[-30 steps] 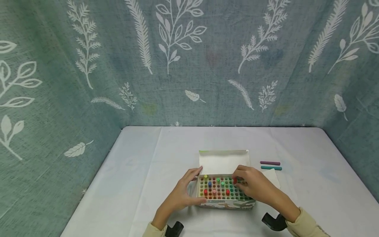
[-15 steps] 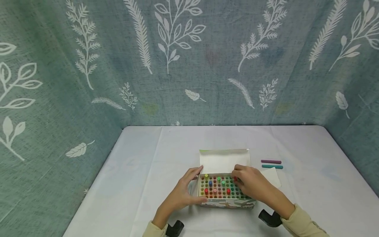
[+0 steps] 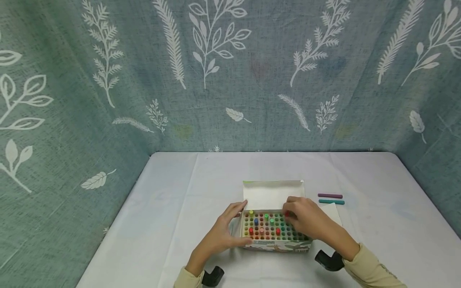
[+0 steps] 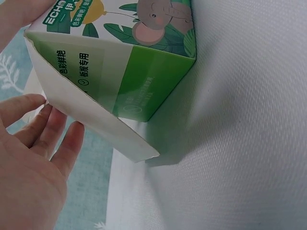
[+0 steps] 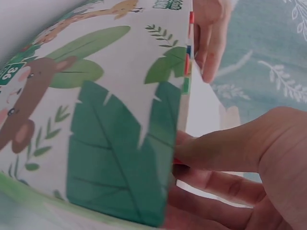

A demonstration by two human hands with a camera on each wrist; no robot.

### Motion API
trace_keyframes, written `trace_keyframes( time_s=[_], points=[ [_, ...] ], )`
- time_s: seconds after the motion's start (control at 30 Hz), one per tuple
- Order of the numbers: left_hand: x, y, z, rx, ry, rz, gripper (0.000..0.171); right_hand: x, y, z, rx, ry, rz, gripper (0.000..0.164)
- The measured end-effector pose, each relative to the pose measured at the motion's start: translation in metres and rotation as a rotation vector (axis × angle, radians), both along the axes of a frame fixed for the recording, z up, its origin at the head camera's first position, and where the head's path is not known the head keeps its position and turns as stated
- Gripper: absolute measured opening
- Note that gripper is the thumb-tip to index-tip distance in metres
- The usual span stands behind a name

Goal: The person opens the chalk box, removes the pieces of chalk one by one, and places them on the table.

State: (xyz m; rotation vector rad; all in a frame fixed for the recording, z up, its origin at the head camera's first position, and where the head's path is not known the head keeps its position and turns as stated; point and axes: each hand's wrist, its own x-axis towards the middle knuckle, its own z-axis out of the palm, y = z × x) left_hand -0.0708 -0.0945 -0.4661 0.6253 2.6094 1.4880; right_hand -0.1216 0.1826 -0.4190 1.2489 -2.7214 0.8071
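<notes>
From my remote seat, I saw the right hand (image 3: 309, 218) pinching a red chalk stick (image 3: 287, 214) — the left hand (image 3: 222, 235) gripped the open chalk box (image 3: 279, 245).

Green leaf-patterned white box (image 5: 108, 122)

The box (image 3: 277, 245) sits on the table (image 3: 201, 200) with its white-lined lid (image 3: 273, 195) raised at the back — leaves and animals printed outside. A red stick (image 3: 287, 214) — pinched in the right fingers (image 3: 293, 205) — is at its far right.

Room over left tabletop (image 3: 169, 200), raised lid (image 3: 270, 195) behind box (image 3: 277, 246)
</notes>
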Motion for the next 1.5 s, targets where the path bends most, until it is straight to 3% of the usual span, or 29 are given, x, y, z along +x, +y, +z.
trace_keyframes(
  time_s=[0.5,0.83,1.07,1.23,1.33,1.47,1.5],
  points=[
    [0.0,0.003,0.002,0.029,0.015,-0.007,0.098,-0.004,0.012,0.023,-0.15,-0.048,0.024,0.014],
    [-0.001,0.001,-0.002,0.002,0.022,0.005,0.095,-0.009,0.037,0.039,-0.309,0.044,0.032,0.024],
    [0.0,0.001,0.0,-0.013,0.018,0.016,0.096,-0.011,0.059,0.049,-0.382,0.03,-0.034,0.03],
    [0.0,0.001,0.001,-0.021,0.027,0.013,0.095,-0.01,0.073,0.051,-0.376,0.017,-0.121,0.031],
    [0.003,0.004,0.011,-0.005,0.023,0.009,0.095,-0.01,0.08,0.051,-0.364,0.019,-0.163,0.03],
    [0.003,0.004,0.011,-0.002,0.012,0.005,0.095,-0.009,0.088,0.051,-0.362,0.009,-0.21,0.028],
    [0.0,0.003,0.005,-0.003,0.016,0.003,0.095,-0.009,0.09,0.05,-0.366,0.001,-0.219,0.028]
  ],
)
